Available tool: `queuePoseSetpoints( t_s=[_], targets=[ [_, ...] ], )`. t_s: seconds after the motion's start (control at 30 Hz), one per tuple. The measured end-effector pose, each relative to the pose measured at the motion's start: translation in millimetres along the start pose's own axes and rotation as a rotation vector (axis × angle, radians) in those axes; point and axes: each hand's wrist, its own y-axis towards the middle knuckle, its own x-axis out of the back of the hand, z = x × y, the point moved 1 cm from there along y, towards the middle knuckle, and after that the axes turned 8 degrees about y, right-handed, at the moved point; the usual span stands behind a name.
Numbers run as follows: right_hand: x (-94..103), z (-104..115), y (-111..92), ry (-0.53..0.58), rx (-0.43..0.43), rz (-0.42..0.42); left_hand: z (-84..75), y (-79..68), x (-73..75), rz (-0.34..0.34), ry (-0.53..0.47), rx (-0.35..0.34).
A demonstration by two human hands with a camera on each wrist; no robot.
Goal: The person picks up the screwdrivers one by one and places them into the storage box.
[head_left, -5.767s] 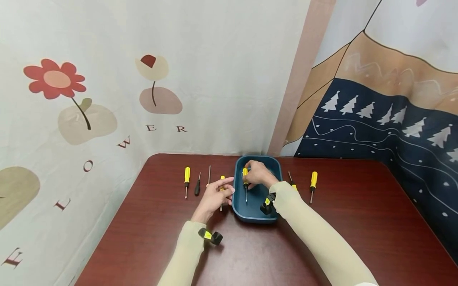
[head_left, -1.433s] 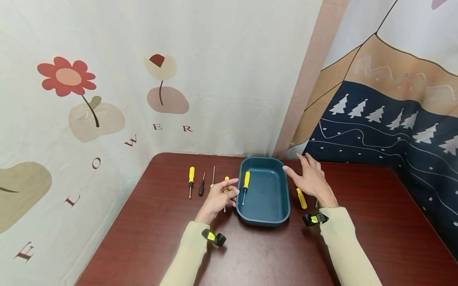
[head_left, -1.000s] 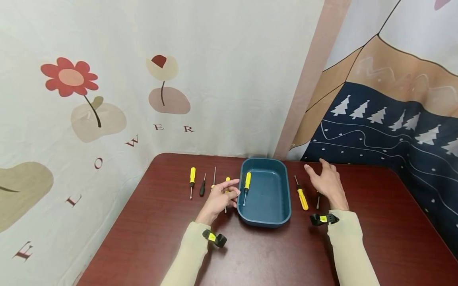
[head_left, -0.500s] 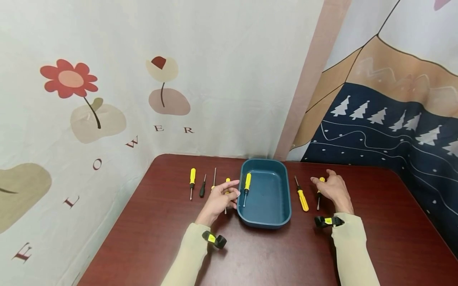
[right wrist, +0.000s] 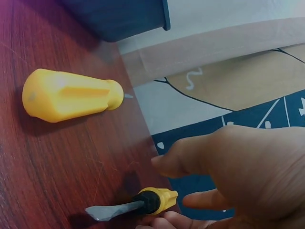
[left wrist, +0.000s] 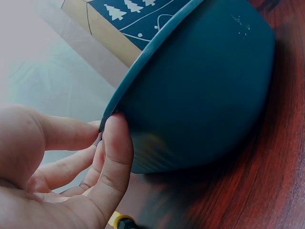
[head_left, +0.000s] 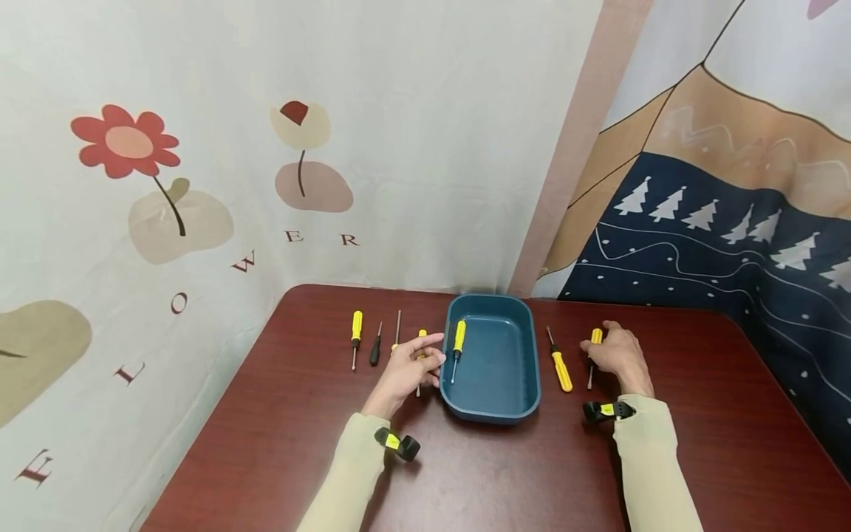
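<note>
At the rim of a dark blue rectangular tray (head_left: 488,420), my left hand (head_left: 404,372) pinches the left wall between thumb and fingers. In the left wrist view those fingertips (left wrist: 118,138) press the rim. A yellow-handled screwdriver (head_left: 459,336) lies inside the tray along its left side. Over on the right, my right hand (head_left: 620,356) is at a second yellow screwdriver (head_left: 596,337), fingers spread around its handle. The right wrist view shows a gap between the thumb and that handle, with the flat blade (right wrist: 114,210) pointing away from the palm.
Another yellow screwdriver (head_left: 561,369) lies between tray and right hand. Left of the tray are a yellow screwdriver (head_left: 356,329), a small black one (head_left: 376,349) and others partly behind my left hand. Printed curtains (head_left: 425,148) hang behind the brown table (head_left: 465,480).
The right hand left a screwdriver in the tray, moved right past the tray, and came down at the far right screwdriver. The left hand keeps its place at the tray.
</note>
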Motion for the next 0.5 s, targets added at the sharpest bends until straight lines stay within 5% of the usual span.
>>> queuePoseSetpoints(
  t_s=[0.5],
  targets=[
    [-0.1, -1.6, 1.4, 0.05, -0.01, -0.006, -2.6, -1.0, -0.1, -0.005, -0.004, 0.004]
  ],
)
